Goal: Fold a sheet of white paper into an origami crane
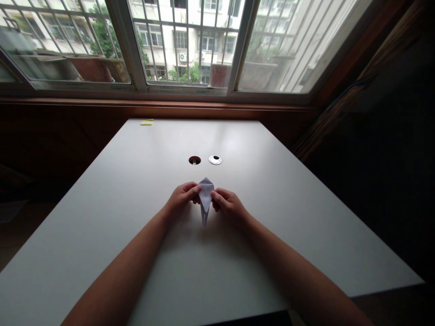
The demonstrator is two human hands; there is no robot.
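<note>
A small piece of folded paper (205, 192), pale lilac-white and kite-shaped, is held up between my two hands over the white table (163, 271). Its top comes to a blunt point, and two narrow points hang side by side at the bottom. My left hand (185, 195) pinches its left edge between thumb and fingers. On the opposite edge, my right hand (229, 202) grips it the same way, thumb in front. The fingers behind the paper are partly hidden.
Beyond the paper, the tabletop has a round hole (195, 160) and, to its right, a round grommet cover (215, 160). A yellow sticky note (147, 122) lies at the far left edge. Behind the table runs a wooden sill (217, 110) under a barred window.
</note>
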